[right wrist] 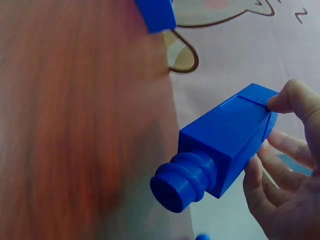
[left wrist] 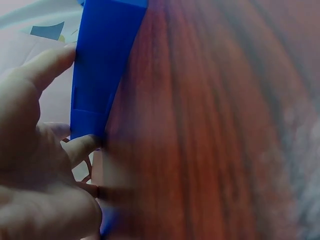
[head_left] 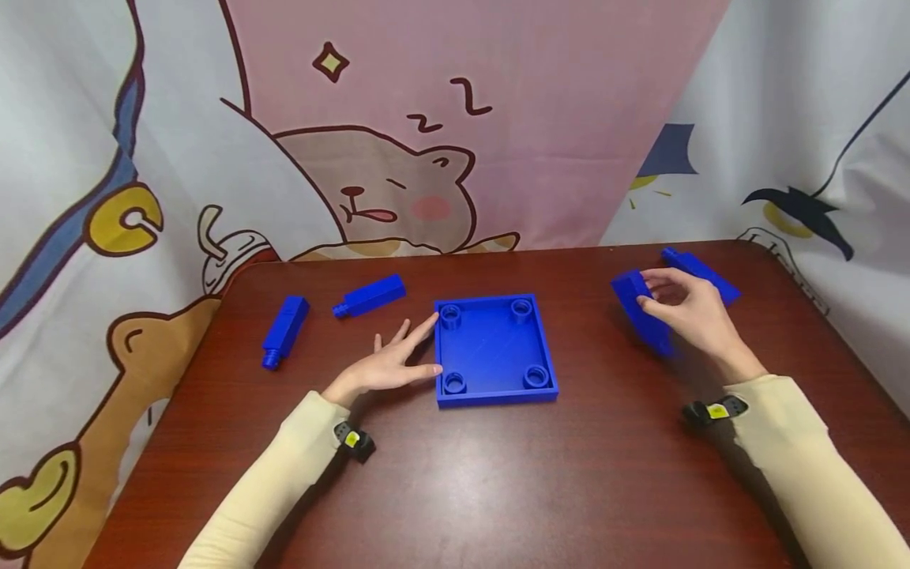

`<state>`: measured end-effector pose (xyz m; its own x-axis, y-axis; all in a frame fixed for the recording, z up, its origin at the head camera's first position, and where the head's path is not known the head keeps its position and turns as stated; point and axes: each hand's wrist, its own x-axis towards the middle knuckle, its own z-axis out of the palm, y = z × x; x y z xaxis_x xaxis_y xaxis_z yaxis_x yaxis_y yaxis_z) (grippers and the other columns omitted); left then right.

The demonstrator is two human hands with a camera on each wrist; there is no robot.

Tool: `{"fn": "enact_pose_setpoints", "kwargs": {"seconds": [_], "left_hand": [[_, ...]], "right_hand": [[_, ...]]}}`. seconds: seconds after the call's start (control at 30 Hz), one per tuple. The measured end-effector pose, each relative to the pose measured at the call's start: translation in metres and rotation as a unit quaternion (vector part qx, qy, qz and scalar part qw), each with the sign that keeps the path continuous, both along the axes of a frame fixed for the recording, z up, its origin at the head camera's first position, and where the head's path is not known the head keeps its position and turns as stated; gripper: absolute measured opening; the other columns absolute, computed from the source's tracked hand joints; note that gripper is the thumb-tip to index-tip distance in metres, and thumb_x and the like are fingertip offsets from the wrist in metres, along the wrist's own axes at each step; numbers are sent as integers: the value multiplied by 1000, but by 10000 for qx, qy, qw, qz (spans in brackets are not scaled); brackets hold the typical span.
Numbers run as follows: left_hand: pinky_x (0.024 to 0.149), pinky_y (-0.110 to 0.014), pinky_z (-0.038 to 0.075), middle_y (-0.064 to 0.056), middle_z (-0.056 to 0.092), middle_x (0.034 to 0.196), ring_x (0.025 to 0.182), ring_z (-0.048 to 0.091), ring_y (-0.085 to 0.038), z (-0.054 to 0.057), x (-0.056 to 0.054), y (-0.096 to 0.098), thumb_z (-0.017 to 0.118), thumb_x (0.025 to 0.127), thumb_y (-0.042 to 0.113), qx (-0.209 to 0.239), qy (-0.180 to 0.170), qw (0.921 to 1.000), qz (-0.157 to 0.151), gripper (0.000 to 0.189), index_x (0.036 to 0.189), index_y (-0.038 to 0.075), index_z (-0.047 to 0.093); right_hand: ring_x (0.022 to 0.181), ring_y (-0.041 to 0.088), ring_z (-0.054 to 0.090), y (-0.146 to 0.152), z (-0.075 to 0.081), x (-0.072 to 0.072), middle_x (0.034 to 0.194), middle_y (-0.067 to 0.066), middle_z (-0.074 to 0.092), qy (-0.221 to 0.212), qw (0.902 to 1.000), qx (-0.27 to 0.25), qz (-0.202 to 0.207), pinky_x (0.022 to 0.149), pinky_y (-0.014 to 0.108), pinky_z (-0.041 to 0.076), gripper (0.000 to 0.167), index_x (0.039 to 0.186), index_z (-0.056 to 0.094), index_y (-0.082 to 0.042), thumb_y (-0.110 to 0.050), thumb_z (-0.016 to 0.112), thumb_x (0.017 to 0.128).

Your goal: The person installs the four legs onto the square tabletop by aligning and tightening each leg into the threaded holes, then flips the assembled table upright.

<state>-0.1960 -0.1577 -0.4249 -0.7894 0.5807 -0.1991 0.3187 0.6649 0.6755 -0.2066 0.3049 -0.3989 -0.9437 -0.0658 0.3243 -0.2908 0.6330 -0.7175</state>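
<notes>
A square blue tray-like base lies flat mid-table, with a round threaded socket in each corner. My left hand touches its left side with thumb and fingers extended. That side of the base fills the upper left of the left wrist view, with fingertips against it. To the right, my right hand pinches a square blue leg between thumb and fingers, above the table. The leg tilts, its threaded end pointing down and away from the palm.
Two more blue legs lie on the left, one slanted leg and one nearer the base. Another blue leg lies behind my right hand. The brown table ends at a printed curtain at the back.
</notes>
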Motion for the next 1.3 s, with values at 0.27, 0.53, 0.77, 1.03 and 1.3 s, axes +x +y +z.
{"fn": "enact_pose_setpoints", "kwargs": {"seconds": [0.27,0.53,0.77,1.03,1.3], "left_hand": [[100,-65,-20,5,13,160,144,-14,-28,-5,-1,-3,60,93,44,453,-191,9988,61,86,157,29,3],[99,-65,-22,4,15,160,144,-16,-28,-7,-1,-5,62,93,41,691,-353,9969,105,87,157,28,5],[100,-64,-22,7,15,159,144,-16,-26,-8,-3,-5,62,93,41,641,-345,9973,127,86,157,31,4],[99,-64,-22,6,16,159,144,-16,-27,-9,-2,-6,63,93,40,734,-341,9966,118,87,157,29,6],[99,-63,-23,7,16,159,144,-16,-26,-8,-3,-6,63,92,40,759,-358,9964,131,87,157,30,6]], "right_hand": [[82,3,58,-44,18,-9,100,15,63,231,9960,-754,411,73,11,45,36,117,61,9,8,69,83],[90,11,60,-88,37,-10,101,16,62,361,9837,-1503,917,78,15,48,36,119,54,17,14,62,84],[91,9,62,-108,40,-21,103,10,62,377,9750,-1860,1158,81,19,49,37,119,52,18,15,61,84],[94,9,63,-115,24,-42,107,6,62,255,9657,-2096,1511,78,19,51,41,123,50,13,13,61,84],[98,12,61,-124,22,-35,115,23,57,-193,9677,-1803,1752,77,19,51,42,125,49,12,13,61,85]]}}
